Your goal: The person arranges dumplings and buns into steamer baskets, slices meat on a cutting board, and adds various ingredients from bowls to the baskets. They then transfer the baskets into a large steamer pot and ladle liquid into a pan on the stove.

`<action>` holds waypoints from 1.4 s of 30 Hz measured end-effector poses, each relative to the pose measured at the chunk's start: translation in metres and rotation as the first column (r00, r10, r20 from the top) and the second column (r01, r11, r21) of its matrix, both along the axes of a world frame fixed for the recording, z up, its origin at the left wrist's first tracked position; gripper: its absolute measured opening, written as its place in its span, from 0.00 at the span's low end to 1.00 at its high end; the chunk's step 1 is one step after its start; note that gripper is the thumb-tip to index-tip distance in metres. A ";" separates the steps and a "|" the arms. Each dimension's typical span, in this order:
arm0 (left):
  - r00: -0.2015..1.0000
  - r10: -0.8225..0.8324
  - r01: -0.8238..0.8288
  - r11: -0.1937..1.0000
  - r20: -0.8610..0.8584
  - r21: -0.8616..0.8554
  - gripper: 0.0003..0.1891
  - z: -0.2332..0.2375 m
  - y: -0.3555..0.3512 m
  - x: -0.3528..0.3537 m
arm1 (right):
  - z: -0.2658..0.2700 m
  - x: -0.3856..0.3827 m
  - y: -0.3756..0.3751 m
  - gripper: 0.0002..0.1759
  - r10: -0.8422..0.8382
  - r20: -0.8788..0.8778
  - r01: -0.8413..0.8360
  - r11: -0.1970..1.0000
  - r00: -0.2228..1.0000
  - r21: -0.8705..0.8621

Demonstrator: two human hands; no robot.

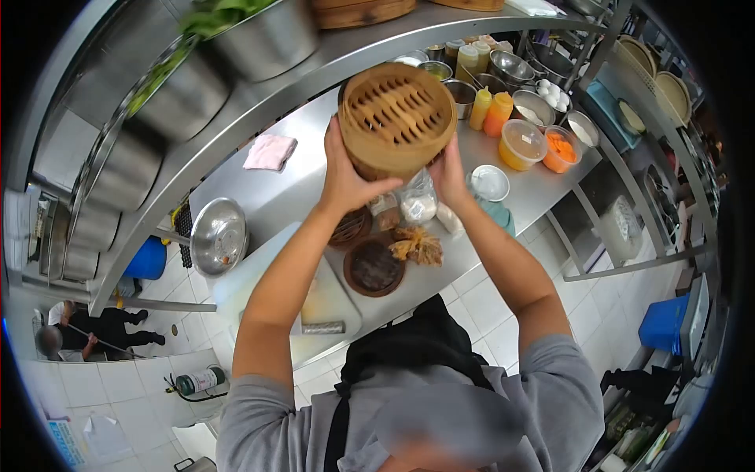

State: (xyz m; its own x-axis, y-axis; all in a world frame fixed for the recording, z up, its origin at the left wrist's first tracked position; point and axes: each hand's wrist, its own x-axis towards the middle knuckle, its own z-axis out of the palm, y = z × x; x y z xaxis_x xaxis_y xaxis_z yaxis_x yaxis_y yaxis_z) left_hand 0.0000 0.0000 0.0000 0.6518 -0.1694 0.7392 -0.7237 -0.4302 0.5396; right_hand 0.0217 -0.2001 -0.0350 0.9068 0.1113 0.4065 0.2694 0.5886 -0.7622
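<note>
A round bamboo steamer (399, 122), its slatted face turned toward me, is raised above the steel worktop between my two hands. My left hand (346, 175) grips its left side, with the thumb along the lower rim. On the right side, my right hand (449, 175) presses against the wall, its fingers partly hidden. Below the steamer stand a dark round container (374, 267) and another one partly covered behind it. Beside them lie a crumpled brown bundle (417, 246) and a clear plastic bag (418, 198) with something white inside.
A white cutting board (267, 271) and a steel bowl (219, 237) are at left, near a folded pink cloth (270, 152). Sauce bottles (498, 114), tubs and eggs (553, 96) crowd the right. A steel shelf (259, 110) overhangs the worktop. Another person (102, 329) stands far left.
</note>
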 end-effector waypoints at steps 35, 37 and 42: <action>0.797 0.468 -0.471 0.878 0.383 -0.092 0.73 0.122 0.104 -0.257 | 0.179 -0.098 0.104 0.62 0.514 0.842 0.322 0.779 0.162 -0.538; 0.763 0.487 -0.490 0.865 0.425 -0.110 0.74 0.169 0.130 -0.287 | 0.229 -0.126 0.136 0.65 0.441 0.890 0.407 0.796 0.116 -0.447; 0.617 0.483 -0.461 0.862 0.622 -0.212 0.63 0.314 0.184 -0.341 | 0.368 -0.187 0.242 0.57 0.169 0.941 -0.133 0.982 0.295 -0.134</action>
